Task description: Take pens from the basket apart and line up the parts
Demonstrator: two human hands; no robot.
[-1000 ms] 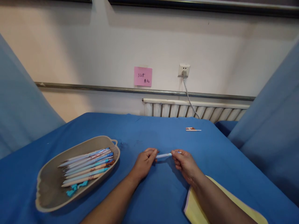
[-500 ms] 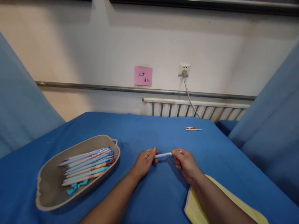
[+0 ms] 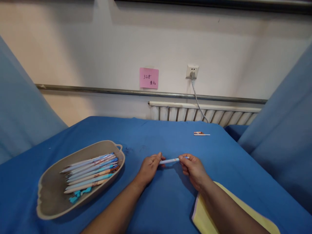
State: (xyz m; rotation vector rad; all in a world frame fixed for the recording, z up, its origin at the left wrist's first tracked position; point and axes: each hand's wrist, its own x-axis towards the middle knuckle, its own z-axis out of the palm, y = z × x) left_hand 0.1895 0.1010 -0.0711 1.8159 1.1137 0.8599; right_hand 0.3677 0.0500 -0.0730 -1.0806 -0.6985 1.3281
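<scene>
A slim pale-blue pen (image 3: pixel 170 161) lies level between my two hands, just above the blue cloth (image 3: pixel 156 201). My left hand (image 3: pixel 150 166) pinches its left end between thumb and fingers, which hide that tip. At the other end, my right hand (image 3: pixel 192 167) is closed on the pen, with a bit of its blue end showing past the fingers. To the left, a grey-beige basket (image 3: pixel 50 198) holds several pens (image 3: pixel 91 174) in blue, peach and white. Small turquoise pieces (image 3: pixel 79 194) lie in it beside the pens.
Under my right forearm is a yellow cloth (image 3: pixel 203 214). Small white and orange-brown pen parts (image 3: pixel 201 134) lie at the far right of the table. Behind stand a radiator (image 3: pixel 190 112) and a wall with a pink note (image 3: pixel 149 78). Blue curtains (image 3: pixel 280 123) hang at both sides.
My left hand has shifted slightly left along the pen, so a little more of the barrel shows. The right hand keeps its hold almost unmoved.
</scene>
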